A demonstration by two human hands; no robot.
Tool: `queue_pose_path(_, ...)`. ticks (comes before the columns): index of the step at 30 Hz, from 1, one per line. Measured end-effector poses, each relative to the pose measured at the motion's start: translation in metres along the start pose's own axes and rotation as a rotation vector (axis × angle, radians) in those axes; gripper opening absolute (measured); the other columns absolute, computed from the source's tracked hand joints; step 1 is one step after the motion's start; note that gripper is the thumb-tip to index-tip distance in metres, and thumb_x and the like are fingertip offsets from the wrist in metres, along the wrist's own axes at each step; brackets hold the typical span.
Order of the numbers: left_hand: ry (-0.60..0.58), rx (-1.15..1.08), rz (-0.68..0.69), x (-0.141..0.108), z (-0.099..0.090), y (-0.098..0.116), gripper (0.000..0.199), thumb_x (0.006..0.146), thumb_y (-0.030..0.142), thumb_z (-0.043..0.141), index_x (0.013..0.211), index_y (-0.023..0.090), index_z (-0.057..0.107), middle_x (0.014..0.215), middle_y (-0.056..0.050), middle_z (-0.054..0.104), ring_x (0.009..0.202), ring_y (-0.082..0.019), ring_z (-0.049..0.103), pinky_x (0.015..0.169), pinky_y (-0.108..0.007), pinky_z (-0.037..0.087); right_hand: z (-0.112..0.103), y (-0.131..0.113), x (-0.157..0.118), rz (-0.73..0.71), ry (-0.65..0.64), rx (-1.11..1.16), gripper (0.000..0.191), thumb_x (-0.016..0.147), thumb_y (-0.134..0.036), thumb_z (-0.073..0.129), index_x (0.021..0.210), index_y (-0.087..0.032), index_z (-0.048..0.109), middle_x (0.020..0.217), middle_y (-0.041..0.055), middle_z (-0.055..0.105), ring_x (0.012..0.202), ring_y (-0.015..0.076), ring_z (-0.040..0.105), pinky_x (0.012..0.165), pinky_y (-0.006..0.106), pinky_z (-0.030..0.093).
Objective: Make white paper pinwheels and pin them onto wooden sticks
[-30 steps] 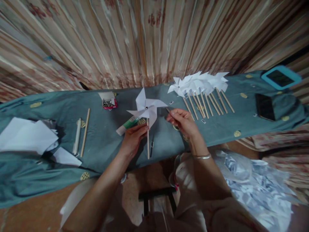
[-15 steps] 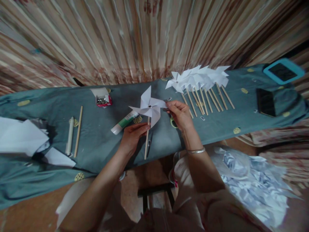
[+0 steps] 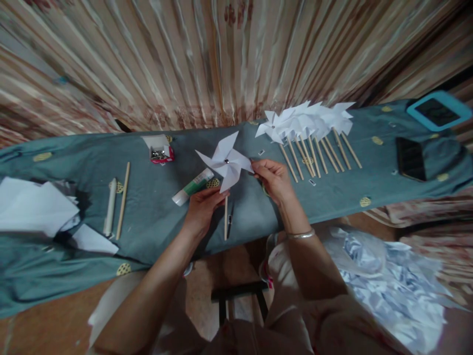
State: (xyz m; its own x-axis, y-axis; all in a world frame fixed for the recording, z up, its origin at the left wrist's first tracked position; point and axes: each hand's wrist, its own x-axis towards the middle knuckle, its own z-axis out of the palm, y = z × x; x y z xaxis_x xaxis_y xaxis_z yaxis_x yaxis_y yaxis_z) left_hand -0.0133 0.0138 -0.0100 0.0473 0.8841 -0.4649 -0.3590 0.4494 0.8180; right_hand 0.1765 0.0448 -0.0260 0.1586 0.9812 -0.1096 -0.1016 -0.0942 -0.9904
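Observation:
A white paper pinwheel (image 3: pixel 232 166) with a shiny pin at its centre stands out over the table, mounted on a wooden stick (image 3: pixel 226 217). My left hand (image 3: pixel 202 209) is closed around the upper part of that stick, just below the blades. At the tip of the right-hand blade, the thumb and fingers of my right hand (image 3: pixel 273 178) are pinched together on the paper. Below the left hand's side lies a green and white glue tube (image 3: pixel 192 186). A dark pen (image 3: pixel 229 222) rests beside the stick. Something greenish is mostly hidden behind my right hand.
Several pinwheels (image 3: pixel 306 123) lie overlapped in a row at the back right. An opened red box of pins (image 3: pixel 161 154) is further left, near a loose stick (image 3: pixel 123 199), a white candle-like rod (image 3: pixel 110 209) and paper sheets (image 3: pixel 37 207). A phone (image 3: pixel 411 159) and blue-framed tablet (image 3: pixel 439 111) lie right.
The pinwheel's blades have turned a little about the pin. My right hand stays at a blade tip, and my left hand keeps hold of the stick. The view has shifted slightly.

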Motion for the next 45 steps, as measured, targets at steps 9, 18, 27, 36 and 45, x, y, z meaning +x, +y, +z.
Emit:
queue_pose_path(9,0.011,-0.019,0.037,0.003,-0.001,0.002,0.033,0.047,0.032,0.093,0.07,0.015,0.078,0.073,-0.004,0.074,0.067,-0.012,0.063,0.066,-0.023,0.048,0.004,-0.001,-0.004,0.085,-0.14,0.017,0.046,0.063,-0.064,0.079,0.07,-0.02,0.067,0.074,0.0011,0.069,0.066,0.012,0.056,0.059,0.024,0.042)
queue_pose_path(18,0.074,-0.092,0.092,0.008,-0.003,0.017,0.042,0.04,0.035,0.096,0.073,0.017,0.078,0.079,-0.003,0.075,0.075,-0.012,0.064,0.073,-0.024,0.051,0.027,-0.003,-0.026,0.251,-0.509,0.019,0.047,0.06,-0.057,0.084,0.074,-0.016,0.067,0.071,-0.0001,0.071,0.05,0.0063,0.051,0.043,0.02,0.031)
queue_pose_path(27,0.104,-0.077,0.085,0.01,0.003,0.017,0.046,0.034,0.037,0.097,0.071,0.017,0.077,0.076,-0.002,0.074,0.071,-0.012,0.063,0.069,-0.024,0.051,0.04,0.009,-0.035,0.332,-0.602,0.055,0.048,0.053,-0.053,0.089,0.073,-0.016,0.065,0.067,-0.0046,0.067,0.051,0.0061,0.053,0.048,0.02,0.04)
queue_pose_path(36,0.094,-0.031,0.056,0.01,0.003,0.007,0.045,0.036,0.035,0.095,0.074,0.017,0.078,0.074,-0.003,0.075,0.069,-0.012,0.065,0.065,-0.022,0.052,0.04,0.015,-0.032,0.304,-0.578,0.067,0.045,0.057,-0.052,0.087,0.073,-0.017,0.065,0.066,-0.0035,0.068,0.049,0.0056,0.053,0.046,0.018,0.039)
queue_pose_path(45,0.051,-0.005,0.045,0.005,0.002,0.001,0.044,0.04,0.037,0.095,0.075,0.017,0.079,0.07,-0.003,0.073,0.067,-0.012,0.064,0.066,-0.023,0.051,0.012,-0.004,-0.027,0.239,-0.525,-0.027,0.04,0.064,-0.051,0.083,0.074,-0.016,0.067,0.068,-0.0001,0.071,0.051,0.0066,0.054,0.043,0.018,0.035)
